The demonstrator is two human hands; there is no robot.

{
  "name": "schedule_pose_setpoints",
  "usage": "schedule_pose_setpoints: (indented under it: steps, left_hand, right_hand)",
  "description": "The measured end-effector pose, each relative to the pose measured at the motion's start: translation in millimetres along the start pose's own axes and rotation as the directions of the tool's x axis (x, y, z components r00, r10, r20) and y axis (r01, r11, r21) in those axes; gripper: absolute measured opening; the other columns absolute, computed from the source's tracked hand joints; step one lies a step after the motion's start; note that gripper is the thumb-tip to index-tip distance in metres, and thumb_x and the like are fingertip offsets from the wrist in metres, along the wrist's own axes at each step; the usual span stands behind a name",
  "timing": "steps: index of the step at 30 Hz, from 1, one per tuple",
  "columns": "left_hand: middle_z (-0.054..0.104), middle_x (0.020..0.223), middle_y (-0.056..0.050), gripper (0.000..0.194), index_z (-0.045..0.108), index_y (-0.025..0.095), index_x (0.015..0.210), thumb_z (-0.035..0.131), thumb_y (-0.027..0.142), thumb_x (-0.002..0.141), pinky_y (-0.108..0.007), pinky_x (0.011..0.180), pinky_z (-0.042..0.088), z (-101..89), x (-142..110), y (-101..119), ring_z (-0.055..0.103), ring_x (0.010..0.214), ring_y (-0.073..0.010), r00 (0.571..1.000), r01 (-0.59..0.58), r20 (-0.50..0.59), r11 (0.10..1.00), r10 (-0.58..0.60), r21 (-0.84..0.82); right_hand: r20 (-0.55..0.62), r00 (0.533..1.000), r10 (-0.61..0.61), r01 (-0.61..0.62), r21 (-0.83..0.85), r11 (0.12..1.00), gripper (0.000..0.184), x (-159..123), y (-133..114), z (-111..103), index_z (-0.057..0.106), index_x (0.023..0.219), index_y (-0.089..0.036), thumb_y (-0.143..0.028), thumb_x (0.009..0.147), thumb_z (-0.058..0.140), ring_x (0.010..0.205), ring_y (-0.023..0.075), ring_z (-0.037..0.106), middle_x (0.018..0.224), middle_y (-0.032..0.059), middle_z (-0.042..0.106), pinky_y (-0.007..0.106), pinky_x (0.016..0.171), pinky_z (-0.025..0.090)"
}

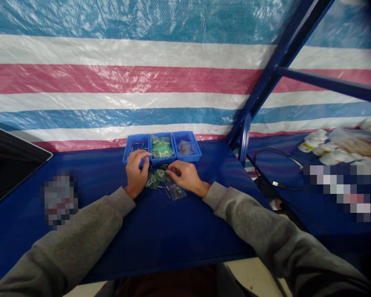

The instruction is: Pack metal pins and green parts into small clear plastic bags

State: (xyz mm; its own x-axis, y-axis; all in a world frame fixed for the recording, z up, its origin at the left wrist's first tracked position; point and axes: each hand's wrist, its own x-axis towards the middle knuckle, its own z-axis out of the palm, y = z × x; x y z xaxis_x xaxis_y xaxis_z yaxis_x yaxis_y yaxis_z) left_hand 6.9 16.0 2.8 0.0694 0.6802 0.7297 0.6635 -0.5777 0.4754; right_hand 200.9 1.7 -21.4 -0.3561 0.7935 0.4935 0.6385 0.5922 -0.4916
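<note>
Three small blue bins stand side by side at the back of the blue table. Dark, thin screw-like pieces lie in the left bin point(125, 149), clear and green packets fill the middle bin point(163, 162), and clear bags are in the right bin point(191, 158). In front of them is a loose pile of small green and clear packets point(156, 176) with thin pieces. My left hand point(136, 172) is at the pile's left, by the left bin, thumb and fingers apart, holding nothing visible. Over the pile's right side, my right hand point(185, 175) has its fingertips pinched together; what they hold is too small to name.
A clear bag with thin brass-coloured pieces point(177, 192) lies at the pile's near edge. A blurred-out item point(61, 200) rests on the left. On the right are a blue metal frame point(245, 138), a black cable point(266, 150) and white rolls point(312, 141). Striped sheeting hangs behind.
</note>
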Motion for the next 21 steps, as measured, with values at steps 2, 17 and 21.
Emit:
schedule_pose_setpoints:
  steps: [2,17,21]
  left_hand:
    - [0.060,0.094,-0.004,0.014,0.058,0.019,0.091,0.045,0.021,0.086,-0.033,0.088,0.042,-2.1,-2,3,0.055,0.095,-0.0174,1.000,0.024,-0.019,0.999,-0.025,-0.042]
    - [0.051,0.111,-0.007,0.008,0.061,0.021,0.081,0.055,0.026,0.079,-0.044,0.094,0.030,9.8,26,3,0.040,0.113,-0.0271,0.970,-0.035,0.237,0.935,-0.054,0.354]
    - [0.053,0.106,-0.007,0.010,0.064,0.020,0.073,0.060,0.029,0.074,-0.045,0.087,0.034,15.0,40,-6,0.043,0.106,-0.0281,0.940,-0.019,0.323,0.928,-0.110,0.373]
  right_hand:
    - [0.029,1.000,-0.002,0.003,-0.067,0.998,0.016,0,0,0,0.061,0.088,-0.018,-0.032,0.082,0.057,0.067,0.0124,0.053,0.075,0.0008,0.060,0.023,0.061,0.034]
    - [0.074,0.997,0.002,0.009,-0.150,0.989,0.023,1,0,1,0.061,0.084,-0.018,-0.040,0.083,0.055,0.065,0.0113,0.050,0.074,0.0007,0.057,0.023,0.058,0.030]
    - [0.077,0.997,0.000,0.011,-0.141,0.990,0.022,1,1,2,0.060,0.084,-0.018,-0.039,0.083,0.054,0.065,0.0113,0.050,0.072,0.0004,0.057,0.023,0.058,0.030]
